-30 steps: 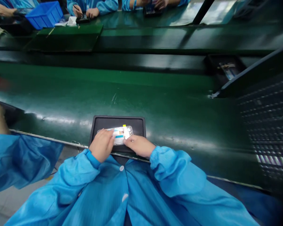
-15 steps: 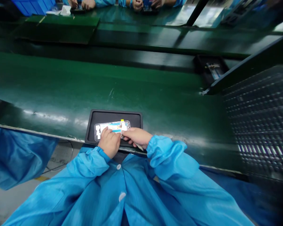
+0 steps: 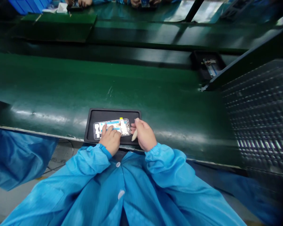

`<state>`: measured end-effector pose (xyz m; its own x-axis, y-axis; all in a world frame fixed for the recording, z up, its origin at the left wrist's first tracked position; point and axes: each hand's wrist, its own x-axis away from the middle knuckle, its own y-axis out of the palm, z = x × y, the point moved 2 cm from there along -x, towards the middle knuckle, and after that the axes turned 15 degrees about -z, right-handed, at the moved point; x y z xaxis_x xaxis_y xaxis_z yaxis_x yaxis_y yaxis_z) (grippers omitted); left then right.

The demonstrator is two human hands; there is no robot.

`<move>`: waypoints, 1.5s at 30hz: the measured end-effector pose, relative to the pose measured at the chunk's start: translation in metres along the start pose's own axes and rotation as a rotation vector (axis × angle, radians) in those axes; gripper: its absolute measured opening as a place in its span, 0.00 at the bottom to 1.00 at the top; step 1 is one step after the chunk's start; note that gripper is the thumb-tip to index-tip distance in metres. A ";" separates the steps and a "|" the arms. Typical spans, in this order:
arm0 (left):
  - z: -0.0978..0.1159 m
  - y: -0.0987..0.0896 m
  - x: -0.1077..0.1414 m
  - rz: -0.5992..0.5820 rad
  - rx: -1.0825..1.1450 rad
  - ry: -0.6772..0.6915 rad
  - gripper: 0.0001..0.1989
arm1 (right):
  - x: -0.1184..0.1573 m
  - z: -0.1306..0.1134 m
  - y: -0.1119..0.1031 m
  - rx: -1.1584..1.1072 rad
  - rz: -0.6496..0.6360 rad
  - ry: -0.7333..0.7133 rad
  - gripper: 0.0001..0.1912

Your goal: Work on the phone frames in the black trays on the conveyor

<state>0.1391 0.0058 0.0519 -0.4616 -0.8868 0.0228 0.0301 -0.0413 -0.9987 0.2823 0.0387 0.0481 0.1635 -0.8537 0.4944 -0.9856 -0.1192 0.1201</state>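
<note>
An opened phone body [image 3: 125,126] with white, blue and black parts and a yellow tab at its top edge lies slightly tilted in a black tray [image 3: 115,110]. My left hand [image 3: 110,139] rests on the phone's lower left part, fingers apart and reaching over its inner face. Just right of the phone, over the tray's right side, my right hand [image 3: 145,135] is closed around a pale, pointed tool [image 3: 134,135]. The tool's tip points down and left, apart from the phone.
A second black tray [image 3: 198,67] holding a phone part [image 3: 211,67] sits at the back right, beside a dark slanted post. A perforated panel [image 3: 261,116] stands at the right. Across the bench, other people's hands [image 3: 85,2] work near a blue crate [image 3: 29,5].
My right hand has moved off the phone to the right, and the pale tool in it has swung to point down and left. My left hand stays on the phone.
</note>
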 end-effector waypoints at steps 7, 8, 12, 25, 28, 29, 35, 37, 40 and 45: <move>-0.001 -0.002 0.000 -0.010 0.007 0.029 0.09 | 0.020 0.011 0.005 0.348 0.184 -0.308 0.22; -0.001 -0.003 0.000 -0.010 0.015 0.032 0.09 | 0.020 0.014 0.006 0.386 0.191 -0.330 0.21; -0.002 -0.003 0.000 -0.041 0.026 0.026 0.10 | 0.022 0.021 0.009 0.452 0.191 -0.448 0.18; -0.003 0.002 -0.001 -0.004 0.025 0.059 0.08 | 0.024 0.021 0.011 0.543 0.330 -0.857 0.10; -0.003 0.002 -0.001 -0.013 0.024 0.046 0.08 | 0.024 0.020 0.011 0.561 0.322 -0.882 0.09; -0.003 0.002 -0.001 -0.014 0.026 0.043 0.08 | 0.024 0.019 0.011 0.561 0.321 -0.883 0.09; -0.002 0.002 0.000 0.000 0.052 0.042 0.08 | 0.023 0.021 0.012 0.565 0.309 -0.876 0.10; -0.002 0.001 0.000 0.005 0.059 0.040 0.08 | 0.023 0.022 0.012 0.591 0.303 -0.871 0.10; -0.002 0.001 -0.001 -0.003 0.063 0.037 0.09 | 0.024 0.019 0.012 0.632 0.299 -0.861 0.12; -0.003 0.002 0.000 -0.034 0.074 0.036 0.11 | 0.021 -0.002 0.021 0.892 0.142 -0.824 0.20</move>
<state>0.1363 0.0075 0.0501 -0.4953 -0.8671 0.0532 0.0791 -0.1060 -0.9912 0.2650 0.0197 0.0628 0.2947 -0.9146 -0.2768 -0.7297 -0.0283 -0.6832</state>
